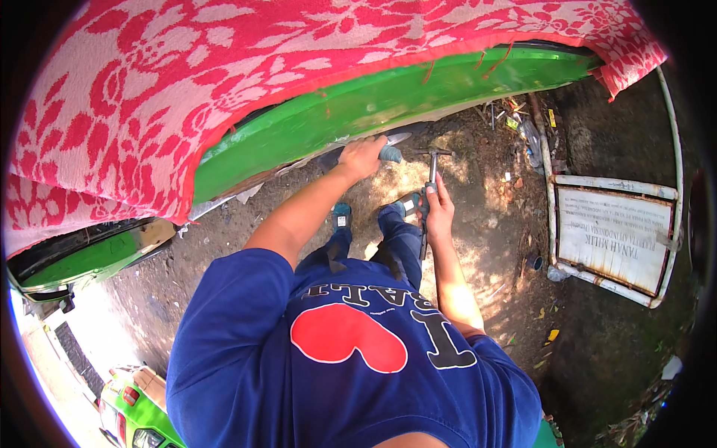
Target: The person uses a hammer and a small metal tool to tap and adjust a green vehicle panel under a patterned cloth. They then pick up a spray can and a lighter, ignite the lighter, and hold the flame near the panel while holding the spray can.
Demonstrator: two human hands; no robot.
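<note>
My left hand [360, 157] is closed on a tool with a blue-grey wrapped handle [390, 154] and a metal blade [398, 138], held close to the lower edge of a green curved body panel [314, 127]. My right hand [439, 205] grips a hammer [433, 168] by its dark handle, its metal head up, just right of the left hand's tool. A red and pink floral cloth [149, 82] drapes over the top of the panel. My feet in dark shoes stand on the dirt ground below my hands.
A rusty white-framed sign [609, 235] leans at the right beside a pole [541, 142]. Scattered litter [523, 131] lies on the ground near the panel's right end. Another green panel [89, 254] is at the left, and a green vehicle [131, 418] at the lower left.
</note>
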